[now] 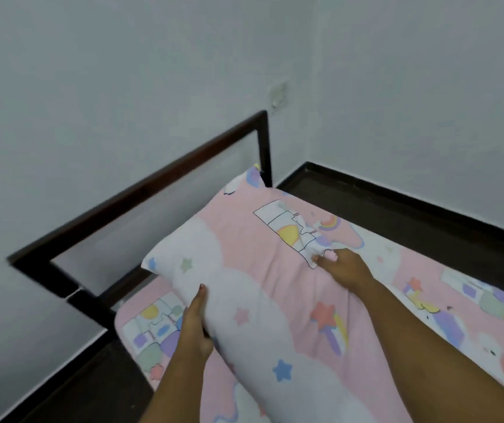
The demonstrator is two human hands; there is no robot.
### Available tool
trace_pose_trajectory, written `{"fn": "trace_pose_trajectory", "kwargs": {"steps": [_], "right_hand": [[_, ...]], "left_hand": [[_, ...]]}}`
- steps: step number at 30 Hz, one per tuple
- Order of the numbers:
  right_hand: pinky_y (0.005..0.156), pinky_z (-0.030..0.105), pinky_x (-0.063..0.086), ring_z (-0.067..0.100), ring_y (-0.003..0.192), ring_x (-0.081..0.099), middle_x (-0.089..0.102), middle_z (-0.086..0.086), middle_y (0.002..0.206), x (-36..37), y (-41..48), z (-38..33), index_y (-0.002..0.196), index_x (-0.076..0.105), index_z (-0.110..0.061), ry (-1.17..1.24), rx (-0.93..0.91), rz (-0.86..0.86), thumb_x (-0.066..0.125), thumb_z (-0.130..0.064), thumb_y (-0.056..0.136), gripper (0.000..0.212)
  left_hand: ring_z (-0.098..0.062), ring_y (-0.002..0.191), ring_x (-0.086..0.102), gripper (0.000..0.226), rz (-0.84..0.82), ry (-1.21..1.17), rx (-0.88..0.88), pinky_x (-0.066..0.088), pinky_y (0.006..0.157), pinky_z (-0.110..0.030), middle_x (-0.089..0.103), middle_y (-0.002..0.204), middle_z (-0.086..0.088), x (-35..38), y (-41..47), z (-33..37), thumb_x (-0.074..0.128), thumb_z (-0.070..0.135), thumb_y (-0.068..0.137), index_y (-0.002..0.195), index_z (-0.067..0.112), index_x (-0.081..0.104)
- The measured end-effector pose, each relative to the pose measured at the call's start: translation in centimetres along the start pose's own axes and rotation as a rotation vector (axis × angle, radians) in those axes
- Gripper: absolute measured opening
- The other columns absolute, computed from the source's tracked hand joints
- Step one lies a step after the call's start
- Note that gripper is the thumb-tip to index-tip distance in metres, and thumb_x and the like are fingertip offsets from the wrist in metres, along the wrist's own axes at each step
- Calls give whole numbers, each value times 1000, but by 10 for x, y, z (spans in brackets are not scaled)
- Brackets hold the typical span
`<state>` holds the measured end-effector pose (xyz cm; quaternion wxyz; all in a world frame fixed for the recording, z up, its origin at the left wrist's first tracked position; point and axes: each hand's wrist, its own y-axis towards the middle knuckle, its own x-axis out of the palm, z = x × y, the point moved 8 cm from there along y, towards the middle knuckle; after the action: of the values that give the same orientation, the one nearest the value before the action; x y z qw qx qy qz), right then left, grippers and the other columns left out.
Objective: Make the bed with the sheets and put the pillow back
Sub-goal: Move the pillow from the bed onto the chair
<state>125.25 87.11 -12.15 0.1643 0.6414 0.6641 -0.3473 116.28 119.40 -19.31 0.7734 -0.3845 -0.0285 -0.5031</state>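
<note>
While it lies by the dark headboard (pixel 141 186), the pillow (pixel 244 270) shows pink and white with stars and a castle, matching the sheet (pixel 473 303) beneath. The left hand (pixel 194 328) grips its edge, fingers hidden underneath. The right hand (pixel 344 268) pinches its cover. The pillow's near end is cut off.

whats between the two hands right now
Only the pillow: its pink-and-white cover spans from the left hand on its edge to the right hand, seen in the head view.

A small blurred wall plate (pixel 279 94) sits on the pale grey wall (pixel 122 71), above dark floor (pixel 427 215).
</note>
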Motion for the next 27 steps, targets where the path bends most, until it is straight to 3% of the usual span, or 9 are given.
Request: {"fn": "trace_pose_trajectory", "kwargs": {"steps": [3, 7, 10, 12, 17, 21, 25, 27], "right_hand": [[68, 29, 38, 25, 85, 56, 59, 0, 85, 21, -5, -72, 77, 55, -23, -16, -99, -17, 56, -60, 84, 38], [67, 29, 37, 26, 89, 58, 62, 0, 87, 71, -23, -176, 79, 61, -23, -89, -273, -90, 53, -57, 87, 36], [70, 29, 39, 28, 100, 60, 66, 5, 104, 119, -49, -244, 102, 67, -18, -128, -369, -133, 54, -57, 86, 45], [71, 29, 39, 30, 103, 59, 67, 7, 107, 159, -76, -288, 105, 67, -16, -162, -450, -186, 54, -55, 87, 45], [70, 30, 42, 28, 99, 60, 67, 6, 102, 260, -154, -375, 97, 66, -16, -242, -606, -316, 53, -58, 86, 45], [70, 29, 41, 25, 97, 59, 65, 1, 101, 336, -233, -435, 95, 65, -19, -281, -714, -403, 53, -56, 87, 39], [65, 27, 37, 22, 84, 54, 63, 0, 92, 412, -320, -486, 75, 56, -24, -348, -813, -487, 53, -53, 88, 32], [63, 27, 36, 21, 82, 54, 59, -2, 84, 450, -366, -508, 68, 51, -23, -355, -847, -532, 54, -52, 87, 35]], "left_hand": [[-34, 106, 64, 102, 116, 8, 49, 53, 83, -55, 61, 127, -9, -47, -13, 48, 89, 49, 51, 139, 24, 42], [-36, 103, 64, 113, 235, -104, 155, 54, 77, -56, 60, 127, -11, -129, -37, 101, 92, 52, 43, 140, 24, 40], [-37, 100, 66, 110, 362, -221, 237, 51, 81, -61, 64, 120, -12, -208, -59, 124, 91, 56, 37, 132, 19, 49], [-37, 102, 65, 108, 413, -281, 273, 50, 84, -61, 63, 123, -12, -262, -79, 133, 90, 58, 39, 131, 19, 50], [-31, 112, 60, 116, 573, -386, 310, 48, 94, -53, 57, 130, -9, -385, -149, 141, 77, 75, 39, 135, 20, 46], [-30, 117, 57, 101, 685, -492, 361, 48, 96, -48, 55, 132, -9, -463, -223, 146, 67, 73, 56, 137, 17, 45], [-38, 109, 61, 101, 735, -619, 459, 46, 93, -59, 63, 122, -16, -540, -293, 152, 81, 65, 43, 126, 12, 57], [-39, 110, 59, 86, 797, -692, 507, 44, 94, -60, 63, 121, -17, -580, -331, 153, 74, 62, 58, 126, 12, 58]]}}
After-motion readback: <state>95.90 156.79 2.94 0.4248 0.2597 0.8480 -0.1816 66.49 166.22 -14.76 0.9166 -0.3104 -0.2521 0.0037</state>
